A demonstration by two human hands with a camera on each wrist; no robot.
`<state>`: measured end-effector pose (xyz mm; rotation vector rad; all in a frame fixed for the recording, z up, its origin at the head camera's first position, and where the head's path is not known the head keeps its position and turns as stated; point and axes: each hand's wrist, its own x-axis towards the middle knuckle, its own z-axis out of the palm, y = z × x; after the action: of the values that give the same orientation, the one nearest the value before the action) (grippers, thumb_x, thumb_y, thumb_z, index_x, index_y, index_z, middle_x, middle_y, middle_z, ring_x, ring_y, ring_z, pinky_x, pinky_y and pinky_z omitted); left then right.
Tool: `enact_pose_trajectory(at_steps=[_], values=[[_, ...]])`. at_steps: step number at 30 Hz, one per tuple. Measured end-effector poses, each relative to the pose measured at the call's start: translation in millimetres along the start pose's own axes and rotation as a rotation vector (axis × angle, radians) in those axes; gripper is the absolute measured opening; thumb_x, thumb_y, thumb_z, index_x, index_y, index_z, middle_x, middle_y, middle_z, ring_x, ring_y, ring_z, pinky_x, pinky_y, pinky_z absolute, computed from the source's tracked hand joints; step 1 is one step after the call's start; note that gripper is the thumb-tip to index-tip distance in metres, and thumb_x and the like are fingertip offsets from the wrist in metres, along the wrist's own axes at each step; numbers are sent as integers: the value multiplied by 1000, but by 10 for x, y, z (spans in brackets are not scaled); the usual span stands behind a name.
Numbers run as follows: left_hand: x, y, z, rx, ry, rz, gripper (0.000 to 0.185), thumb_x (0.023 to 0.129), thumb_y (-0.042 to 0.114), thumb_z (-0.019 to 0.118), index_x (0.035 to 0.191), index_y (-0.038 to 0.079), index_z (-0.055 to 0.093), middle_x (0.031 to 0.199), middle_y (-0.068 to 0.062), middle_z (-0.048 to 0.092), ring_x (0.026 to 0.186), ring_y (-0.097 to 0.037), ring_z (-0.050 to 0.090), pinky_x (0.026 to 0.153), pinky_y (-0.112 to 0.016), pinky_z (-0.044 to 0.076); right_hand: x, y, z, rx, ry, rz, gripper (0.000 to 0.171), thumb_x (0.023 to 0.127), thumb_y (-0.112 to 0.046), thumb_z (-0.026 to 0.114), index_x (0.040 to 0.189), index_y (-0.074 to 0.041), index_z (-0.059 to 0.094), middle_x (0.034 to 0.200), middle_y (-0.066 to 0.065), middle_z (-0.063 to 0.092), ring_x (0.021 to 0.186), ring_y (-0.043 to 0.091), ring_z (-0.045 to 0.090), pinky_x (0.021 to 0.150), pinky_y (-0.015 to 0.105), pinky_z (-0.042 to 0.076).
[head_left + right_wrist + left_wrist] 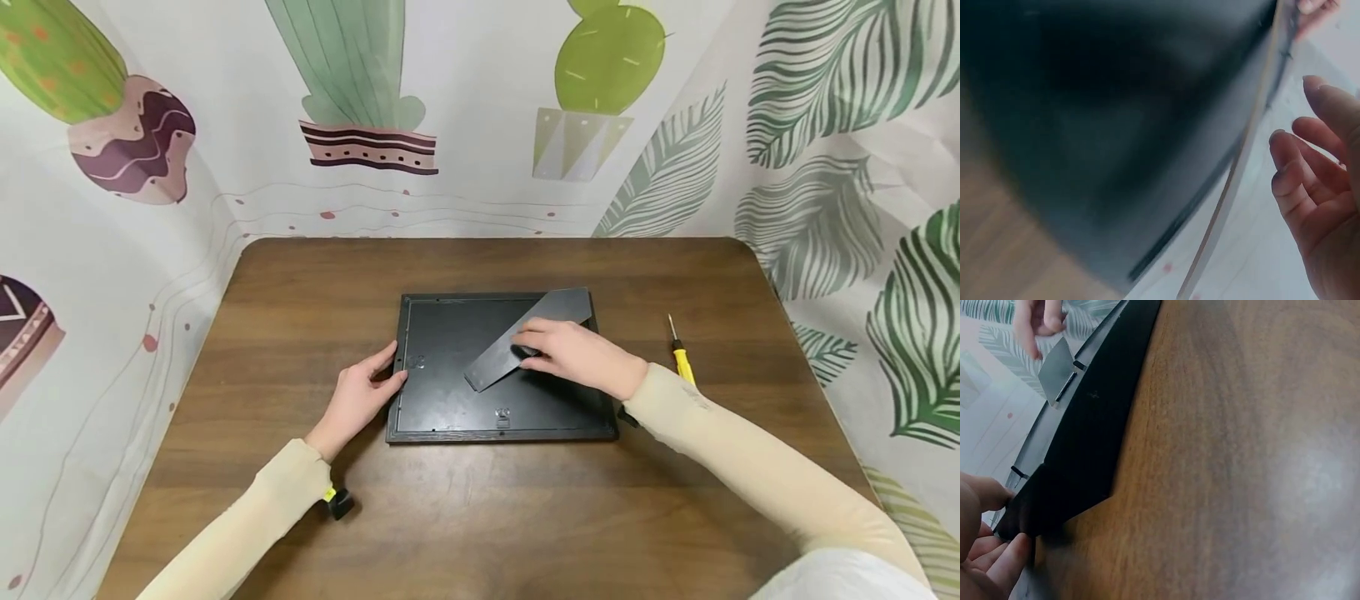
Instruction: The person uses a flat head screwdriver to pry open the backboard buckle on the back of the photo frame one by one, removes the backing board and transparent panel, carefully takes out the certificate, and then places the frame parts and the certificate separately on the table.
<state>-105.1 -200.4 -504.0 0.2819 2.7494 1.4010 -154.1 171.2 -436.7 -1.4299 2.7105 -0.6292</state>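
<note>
A black picture frame (442, 400) lies face down on the table, its back board showing. A grey stand leg (498, 358) slants across that back, its wide end reaching the upper right corner of the frame. My left hand (358, 404) pinches the left edge, thumb on top and fingers along the side, as the left wrist view shows too. Over the stand leg hovers my right hand (573, 354). In the right wrist view its fingers (1304, 169) are loosely bent with nothing between them. Whether a fingertip touches the leg is hard to tell.
To the right of the picture frame lies a screwdriver (681, 358) with a yellow handle, partly behind the right sleeve. The brown wooden table (300, 292) meets a printed cloth (480, 200) at its back and sides.
</note>
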Motion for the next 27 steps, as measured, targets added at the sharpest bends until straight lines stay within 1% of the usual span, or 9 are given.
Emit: enact_pose_trajectory(at_steps=[2, 4, 8, 13, 16, 18, 22, 25, 27], values=[[-7, 1, 8, -1, 1, -1, 59, 97, 13, 76, 150, -1, 53, 134, -26, 64, 109, -34, 73, 87, -43, 62, 112, -15, 62, -25, -51, -24, 37, 96, -17, 79, 127, 0, 71, 123, 9, 67, 107, 20, 69, 92, 33, 60], [-6, 1, 20, -8, 0, -3, 59, 97, 14, 75, 150, 0, 53, 135, -26, 64, 108, -34, 74, 88, -44, 62, 194, -30, 103, -34, -105, -23, 43, 94, -19, 80, 131, 1, 69, 128, 11, 66, 112, 23, 69, 95, 35, 59], [-8, 3, 35, -10, -8, 5, 58, 98, 14, 75, 150, 1, 54, 135, -26, 63, 111, -34, 72, 89, -45, 62, 272, -39, 147, -72, -202, -3, 52, 93, -24, 81, 135, 3, 66, 132, 14, 65, 118, 26, 67, 100, 37, 57], [-13, -17, 19, -1, -4, 15, 58, 97, 15, 76, 150, 1, 54, 135, -26, 64, 112, -34, 72, 89, -45, 62, 321, -52, 154, -144, -264, 1, 59, 91, -28, 83, 139, 1, 64, 132, 13, 65, 120, 27, 66, 101, 38, 57], [-13, -29, 3, 0, 5, 14, 58, 97, 15, 76, 150, 2, 55, 135, -26, 64, 111, -34, 73, 87, -45, 62, 361, -62, 161, -175, -292, -24, 61, 92, -30, 83, 141, -1, 63, 132, 12, 64, 117, 26, 66, 99, 36, 57], [-12, -29, -4, -1, 5, 15, 58, 97, 15, 76, 150, 2, 55, 136, -26, 63, 111, -34, 72, 88, -45, 62, 385, -68, 170, -175, -315, -44, 60, 92, -29, 82, 142, -3, 62, 131, 10, 63, 112, 23, 67, 96, 34, 58], [-9, -32, -7, -10, -2, 15, 58, 98, 15, 75, 150, 1, 54, 137, -26, 63, 113, -34, 72, 89, -44, 62, 418, -104, 187, -224, -345, -89, 55, 95, -25, 80, 143, -6, 63, 125, 7, 61, 90, 16, 68, 79, 25, 58], [-11, -42, -5, -7, 0, 18, 58, 98, 15, 75, 150, 1, 54, 137, -26, 63, 113, -34, 72, 89, -44, 62, 434, -157, 205, -342, -345, -144, 53, 96, -21, 78, 145, -9, 62, 117, 7, 58, 72, 12, 62, 63, 20, 53], [-16, -54, -9, 3, 5, 17, 58, 98, 16, 76, 149, 1, 55, 137, -26, 63, 113, -34, 71, 90, -44, 62, 448, -198, 221, -408, -332, -180, 53, 96, -17, 76, 146, -10, 62, 113, 8, 56, 67, 12, 57, 56, 18, 48]])
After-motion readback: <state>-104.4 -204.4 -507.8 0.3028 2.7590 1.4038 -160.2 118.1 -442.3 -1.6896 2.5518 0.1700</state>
